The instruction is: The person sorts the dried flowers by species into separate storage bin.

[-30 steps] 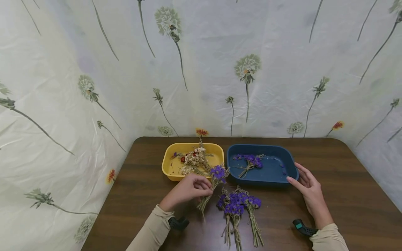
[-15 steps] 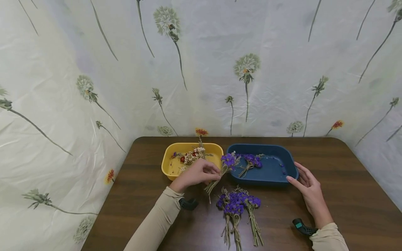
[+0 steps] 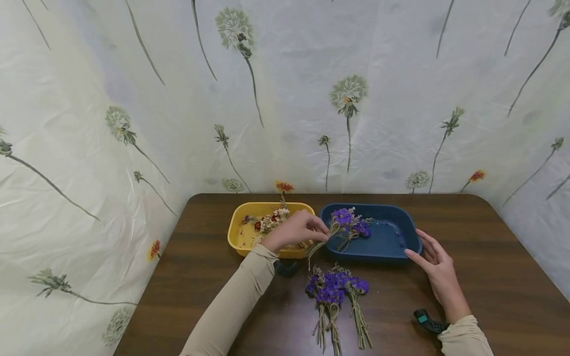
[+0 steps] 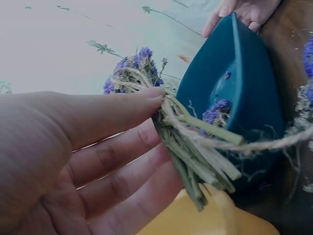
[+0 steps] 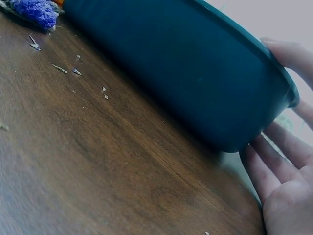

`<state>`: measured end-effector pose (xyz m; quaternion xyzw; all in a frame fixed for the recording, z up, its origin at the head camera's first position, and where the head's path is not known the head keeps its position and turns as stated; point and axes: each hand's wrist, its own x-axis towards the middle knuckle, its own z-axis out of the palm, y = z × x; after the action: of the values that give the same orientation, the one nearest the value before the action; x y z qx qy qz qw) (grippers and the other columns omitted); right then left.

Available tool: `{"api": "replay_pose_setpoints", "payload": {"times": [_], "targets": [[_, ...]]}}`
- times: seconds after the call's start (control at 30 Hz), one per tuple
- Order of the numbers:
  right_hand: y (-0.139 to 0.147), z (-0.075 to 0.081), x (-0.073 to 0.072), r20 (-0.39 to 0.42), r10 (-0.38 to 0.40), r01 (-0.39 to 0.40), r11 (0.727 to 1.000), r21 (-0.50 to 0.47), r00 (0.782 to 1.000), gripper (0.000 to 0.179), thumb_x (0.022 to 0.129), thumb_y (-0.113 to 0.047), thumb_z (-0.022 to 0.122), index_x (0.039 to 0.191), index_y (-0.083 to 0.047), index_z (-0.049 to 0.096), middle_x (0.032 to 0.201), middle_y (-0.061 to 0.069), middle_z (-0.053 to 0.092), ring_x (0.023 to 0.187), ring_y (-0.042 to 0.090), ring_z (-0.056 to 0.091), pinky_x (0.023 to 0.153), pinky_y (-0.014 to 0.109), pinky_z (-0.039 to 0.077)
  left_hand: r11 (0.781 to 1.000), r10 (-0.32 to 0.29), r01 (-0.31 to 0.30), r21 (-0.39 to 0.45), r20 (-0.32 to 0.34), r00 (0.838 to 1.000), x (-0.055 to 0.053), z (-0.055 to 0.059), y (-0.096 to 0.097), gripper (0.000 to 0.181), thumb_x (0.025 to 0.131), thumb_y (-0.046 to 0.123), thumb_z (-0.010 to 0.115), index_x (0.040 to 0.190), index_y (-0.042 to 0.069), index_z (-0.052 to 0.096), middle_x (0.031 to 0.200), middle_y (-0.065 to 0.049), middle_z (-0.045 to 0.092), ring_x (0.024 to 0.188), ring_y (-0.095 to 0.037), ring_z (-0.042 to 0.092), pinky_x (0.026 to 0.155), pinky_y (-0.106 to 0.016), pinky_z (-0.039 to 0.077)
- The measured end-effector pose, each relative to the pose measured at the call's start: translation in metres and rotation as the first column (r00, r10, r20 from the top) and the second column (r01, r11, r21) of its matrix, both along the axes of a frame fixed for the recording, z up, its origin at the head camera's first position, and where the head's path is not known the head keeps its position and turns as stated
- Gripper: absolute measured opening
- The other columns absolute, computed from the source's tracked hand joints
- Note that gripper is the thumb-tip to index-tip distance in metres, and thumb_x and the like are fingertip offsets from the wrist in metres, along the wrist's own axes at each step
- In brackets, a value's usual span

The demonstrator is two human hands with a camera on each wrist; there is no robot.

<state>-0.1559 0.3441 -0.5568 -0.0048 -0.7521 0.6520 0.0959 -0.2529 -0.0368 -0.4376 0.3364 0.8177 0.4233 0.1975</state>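
Observation:
My left hand pinches a small bunch of dried purple flowers by its twine-tied stems. In the left wrist view, thumb and fingers close on the stems, with a loose end of twine trailing right. The flower heads are over the left part of the blue tray, overlapping another purple bunch that lies inside. My right hand holds the tray's near right corner, thumb at the rim and fingers along the outer wall.
A yellow tray with dried white and red flowers stands left of the blue one, partly behind my left hand. Several tied purple bunches lie on the dark wooden table in front. A flower-printed curtain hangs behind.
My left hand has carried the purple bunch forward and right, from in front of the yellow tray to over the blue tray's left part. The right hand has stayed at the corner.

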Motion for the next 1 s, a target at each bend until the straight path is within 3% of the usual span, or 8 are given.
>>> {"api": "replay_pose_setpoints", "payload": {"times": [0.2, 0.47, 0.7, 1.0], "targets": [[0.0, 0.001, -0.001, -0.001, 0.006, -0.006, 1.0, -0.008, 1.0, 0.067, 0.101, -0.012, 0.068, 0.161, -0.017, 0.038, 0.159, -0.005, 0.045, 0.132, -0.01, 0.045, 0.094, -0.001, 0.042, 0.999, -0.039, 0.039, -0.014, 0.014, 0.999, -0.013, 0.009, 0.016, 0.019, 0.099, 0.017, 0.072, 0.11, 0.006, 0.08, 0.101, -0.006, 0.08, 0.08, -0.009, 0.072, 0.072, -0.034, 0.064], [0.0, 0.002, -0.001, 0.018, -0.003, 0.003, 1.0, 0.011, 1.0, 0.068, 0.1, -0.014, 0.068, 0.161, -0.018, 0.038, 0.163, -0.001, 0.041, 0.131, -0.009, 0.045, 0.093, -0.001, 0.043, 0.991, -0.091, 0.088, -0.105, -0.027, 0.995, -0.029, 0.016, 0.048, 0.017, 0.098, 0.016, 0.073, 0.109, 0.007, 0.08, 0.102, -0.007, 0.081, 0.079, -0.011, 0.072, 0.064, -0.026, 0.061], [0.002, 0.002, -0.001, 0.026, -0.014, 0.013, 0.999, 0.031, 1.0, 0.068, 0.101, -0.016, 0.069, 0.161, -0.02, 0.038, 0.165, 0.001, 0.04, 0.132, -0.009, 0.045, 0.092, -0.001, 0.043, 0.99, -0.055, 0.051, -0.129, -0.027, 0.998, -0.041, 0.012, 0.078, 0.016, 0.097, 0.017, 0.074, 0.108, 0.009, 0.08, 0.101, -0.005, 0.081, 0.082, -0.012, 0.073, 0.069, -0.028, 0.063], [0.004, 0.001, -0.001, 0.022, 0.013, -0.014, 1.0, 0.014, 1.0, 0.066, 0.102, -0.015, 0.066, 0.161, -0.02, 0.037, 0.163, -0.005, 0.041, 0.132, -0.012, 0.043, 0.097, -0.001, 0.04, 0.987, 0.013, -0.016, -0.158, -0.015, 1.0, -0.042, -0.006, 0.111, 0.013, 0.095, 0.017, 0.076, 0.104, 0.009, 0.081, 0.096, -0.003, 0.081, 0.08, -0.012, 0.071, 0.066, -0.024, 0.062]]}}
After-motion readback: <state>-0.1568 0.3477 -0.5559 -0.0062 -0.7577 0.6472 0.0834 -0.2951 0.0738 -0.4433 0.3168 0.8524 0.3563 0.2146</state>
